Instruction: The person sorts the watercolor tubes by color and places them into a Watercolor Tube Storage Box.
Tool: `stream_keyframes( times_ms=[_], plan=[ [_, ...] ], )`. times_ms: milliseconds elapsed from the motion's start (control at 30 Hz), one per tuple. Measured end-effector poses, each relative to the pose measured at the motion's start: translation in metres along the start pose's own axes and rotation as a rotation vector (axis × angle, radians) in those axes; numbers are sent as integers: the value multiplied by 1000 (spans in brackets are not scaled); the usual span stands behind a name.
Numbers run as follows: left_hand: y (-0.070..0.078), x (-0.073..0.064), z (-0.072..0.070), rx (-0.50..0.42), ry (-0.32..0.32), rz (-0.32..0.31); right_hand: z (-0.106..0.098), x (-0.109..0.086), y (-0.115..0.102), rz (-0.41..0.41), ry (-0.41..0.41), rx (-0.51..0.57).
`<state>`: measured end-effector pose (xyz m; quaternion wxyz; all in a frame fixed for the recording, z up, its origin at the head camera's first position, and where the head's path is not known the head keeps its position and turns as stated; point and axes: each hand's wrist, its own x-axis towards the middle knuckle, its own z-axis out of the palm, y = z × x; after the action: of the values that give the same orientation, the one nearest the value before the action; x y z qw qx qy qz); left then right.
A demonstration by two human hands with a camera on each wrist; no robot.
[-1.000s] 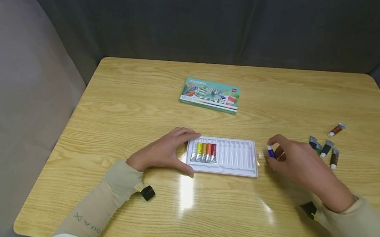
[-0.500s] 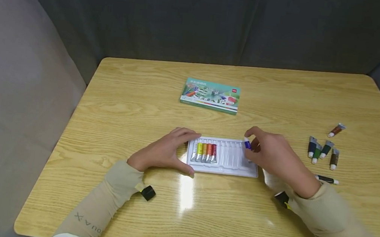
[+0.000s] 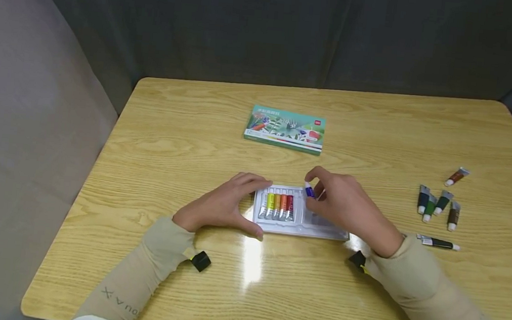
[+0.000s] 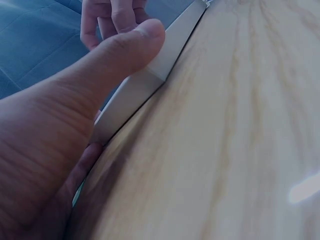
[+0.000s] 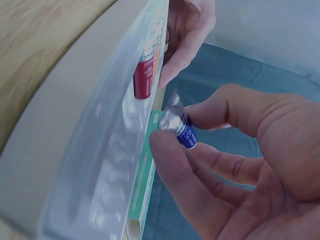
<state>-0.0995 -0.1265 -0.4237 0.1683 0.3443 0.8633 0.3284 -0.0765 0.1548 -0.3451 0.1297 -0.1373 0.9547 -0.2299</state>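
Note:
In the head view a white plastic tray (image 3: 323, 232) lies mid-table, with several paint tubes (image 3: 283, 207), yellow through red, lined up in its left half. My left hand (image 3: 222, 203) spans the tray's left end, thumb at the near edge and fingers at the far corner. The left wrist view has that thumb (image 4: 135, 45) against the tray's side wall. Over the middle of the tray, my right hand (image 3: 348, 201) pinches a blue-purple paint tube (image 5: 186, 134) between thumb and fingertips, its white cap pointing away from me. Part of the tray's right half is hidden under this hand.
A green paint box (image 3: 284, 129) lies behind the tray. To the right are several loose tubes: a reddish-brown one (image 3: 457, 176), dark ones (image 3: 423, 199), a green one (image 3: 429, 209), a brown one (image 3: 454, 216) and a black one (image 3: 438, 242). Dark cloth panels (image 3: 267, 34) surround the table.
My right hand has carried the blue-purple tube leftward, from beside the tray to over its middle, uncovering the black tube on the table. My left hand has stayed at the tray's left end.

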Motion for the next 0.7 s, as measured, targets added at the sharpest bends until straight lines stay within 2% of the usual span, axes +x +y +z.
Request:
stream_keyframes(
  times_ms=[700],
  plan=[
    [0, 0, 0, 23, 2, 13, 24, 2, -4, -1, 10, 112]
  ],
)
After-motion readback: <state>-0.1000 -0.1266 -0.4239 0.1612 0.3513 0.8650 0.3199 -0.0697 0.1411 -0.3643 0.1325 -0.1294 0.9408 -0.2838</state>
